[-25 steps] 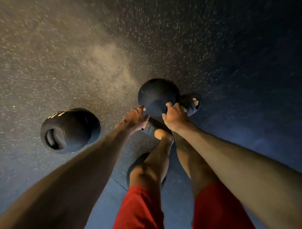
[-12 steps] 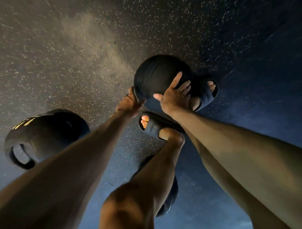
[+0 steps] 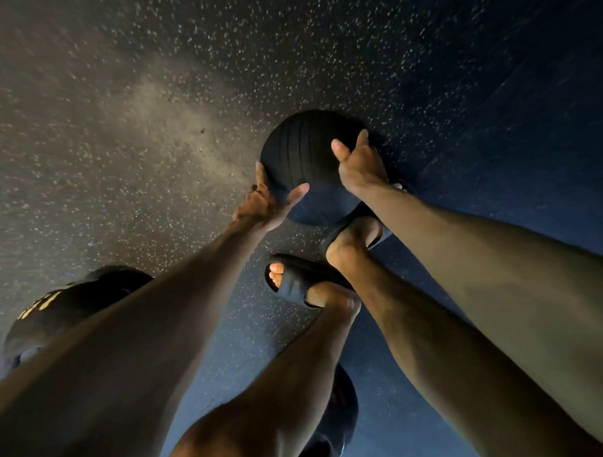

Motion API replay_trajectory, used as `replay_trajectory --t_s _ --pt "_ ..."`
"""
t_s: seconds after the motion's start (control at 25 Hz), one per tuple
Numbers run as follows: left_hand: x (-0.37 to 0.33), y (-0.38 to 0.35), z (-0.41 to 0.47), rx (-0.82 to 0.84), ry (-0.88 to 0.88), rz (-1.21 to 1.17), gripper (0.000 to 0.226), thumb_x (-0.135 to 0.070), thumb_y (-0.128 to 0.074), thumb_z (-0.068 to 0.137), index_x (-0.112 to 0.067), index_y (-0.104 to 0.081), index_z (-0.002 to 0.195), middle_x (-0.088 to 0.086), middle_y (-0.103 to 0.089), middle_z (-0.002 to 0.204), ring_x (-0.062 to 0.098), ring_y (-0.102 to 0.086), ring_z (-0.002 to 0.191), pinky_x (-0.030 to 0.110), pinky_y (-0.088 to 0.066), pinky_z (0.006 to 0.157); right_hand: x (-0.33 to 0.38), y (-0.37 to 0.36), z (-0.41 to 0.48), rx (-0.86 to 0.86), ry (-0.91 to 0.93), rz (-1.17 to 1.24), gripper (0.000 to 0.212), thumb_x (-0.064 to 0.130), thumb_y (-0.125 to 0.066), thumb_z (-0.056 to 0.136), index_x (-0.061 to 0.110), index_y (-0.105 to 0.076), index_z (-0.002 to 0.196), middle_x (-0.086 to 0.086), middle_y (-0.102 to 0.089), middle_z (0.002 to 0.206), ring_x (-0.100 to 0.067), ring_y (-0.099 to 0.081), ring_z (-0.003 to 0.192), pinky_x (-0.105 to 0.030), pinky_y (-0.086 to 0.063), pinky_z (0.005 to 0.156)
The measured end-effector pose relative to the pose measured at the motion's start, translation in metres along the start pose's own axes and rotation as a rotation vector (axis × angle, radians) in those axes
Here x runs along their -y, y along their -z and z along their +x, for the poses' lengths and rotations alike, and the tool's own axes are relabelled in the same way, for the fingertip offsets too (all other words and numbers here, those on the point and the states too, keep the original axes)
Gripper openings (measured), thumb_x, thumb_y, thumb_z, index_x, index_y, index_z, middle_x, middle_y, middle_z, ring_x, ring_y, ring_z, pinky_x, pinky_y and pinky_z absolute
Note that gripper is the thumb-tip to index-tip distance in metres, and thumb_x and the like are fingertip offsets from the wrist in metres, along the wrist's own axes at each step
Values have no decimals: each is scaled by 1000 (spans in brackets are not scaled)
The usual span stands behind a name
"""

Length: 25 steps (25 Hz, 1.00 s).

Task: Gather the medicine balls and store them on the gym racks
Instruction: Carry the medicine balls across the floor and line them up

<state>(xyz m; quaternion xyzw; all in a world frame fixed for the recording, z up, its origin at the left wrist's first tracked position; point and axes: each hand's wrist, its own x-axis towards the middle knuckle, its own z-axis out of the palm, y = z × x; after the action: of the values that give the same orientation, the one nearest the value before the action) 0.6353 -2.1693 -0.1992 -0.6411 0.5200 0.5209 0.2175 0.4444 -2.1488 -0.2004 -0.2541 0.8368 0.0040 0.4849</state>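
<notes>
A black ribbed medicine ball (image 3: 304, 153) rests on the speckled rubber floor ahead of my feet. My left hand (image 3: 268, 202) cups its lower left side, thumb laid across the front. On its right side my right hand (image 3: 359, 164) presses with the fingers wrapped over the far edge. A second black ball (image 3: 67, 305) with a handle cutout and yellow lettering lies at the lower left, partly hidden by my left forearm. A third dark ball (image 3: 340, 411) shows behind my left leg at the bottom.
My feet in black slides (image 3: 295, 280) stand just behind the held ball, the right foot (image 3: 355, 236) touching it. The dark speckled floor (image 3: 152, 114) spreads in every direction. No rack is in view.
Both hands have shifted from the top of the ball to its sides, left hand lower. The view has dropped closer, and the handled ball has slid further to the lower left.
</notes>
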Motion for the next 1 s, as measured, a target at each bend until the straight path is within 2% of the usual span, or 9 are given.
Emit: replay_trajectory --t_s 0.16,0.28,0.4,0.52,0.6,0.68,0.76,0.88,1.0 --pt "-53 6 34 -78 -17 60 150 -103 -55 32 -33 -5 155 13 -32 158 40 -32 145 58 -36 113 -13 27 24 -74 -29 80 62 55 -24 105 20 -25 157 -17 -37 154 -36 -38 140 -51 -34 110" --pt "-98 -2 43 -89 -31 49 153 -96 -64 33 -32 -2 157 15 -24 162 40 -24 148 60 -29 117 -46 25 -1 -171 129 55 62 51 -29 105 22 -19 158 -17 -30 155 -35 -35 140 -54 -38 106" --pt "-156 -17 47 -164 16 24 138 -86 -69 56 -25 -2 159 25 -12 161 47 -15 147 63 -23 117 -69 16 -30 -207 279 -70 85 57 -43 99 19 0 161 -19 -6 165 -37 -21 149 -53 -32 113" --pt "-230 -22 63 -214 183 163 130 -91 -62 59 -21 -12 156 29 -17 155 53 -20 141 67 -25 112 -67 22 -18 -192 236 -71 117 68 -59 85 13 12 159 -23 10 165 -36 -8 154 -49 -29 117" --pt "-258 -21 73 -216 189 202 119 -92 -50 68 -20 -16 156 28 -19 155 54 -21 140 67 -24 112 -54 34 2 -205 192 29 121 69 -61 82 12 14 159 -25 10 164 -38 -2 154 -49 -28 119" --pt "-255 -19 74 -269 28 207 100 -83 -41 84 -19 -18 157 23 -22 158 49 -21 143 63 -23 114 -47 54 24 -185 155 96 117 68 -59 84 15 14 159 -24 6 165 -39 -5 153 -51 -31 117" --pt "-228 -13 66 -303 -252 150 87 -73 -43 91 -21 -22 157 16 -27 160 41 -25 145 58 -24 117 -51 79 47 -137 125 133 111 66 -56 88 20 14 159 -21 -1 166 -39 -13 152 -54 -34 113" --pt "-189 -8 62 -175 -550 283 100 -79 -46 84 -26 -9 161 12 -12 167 33 -16 152 56 -25 119 -62 119 80 -71 66 187 99 66 -49 93 23 9 160 -19 -18 163 -40 -30 145 -56 -36 110" --pt "-210 -12 75 -159 -616 357 107 -87 -45 77 -34 -2 160 17 -9 165 40 -18 150 62 -30 115 -67 148 107 -38 -38 269 84 66 -35 98 23 -1 161 -19 -35 157 -40 -40 140 -53 -35 110"
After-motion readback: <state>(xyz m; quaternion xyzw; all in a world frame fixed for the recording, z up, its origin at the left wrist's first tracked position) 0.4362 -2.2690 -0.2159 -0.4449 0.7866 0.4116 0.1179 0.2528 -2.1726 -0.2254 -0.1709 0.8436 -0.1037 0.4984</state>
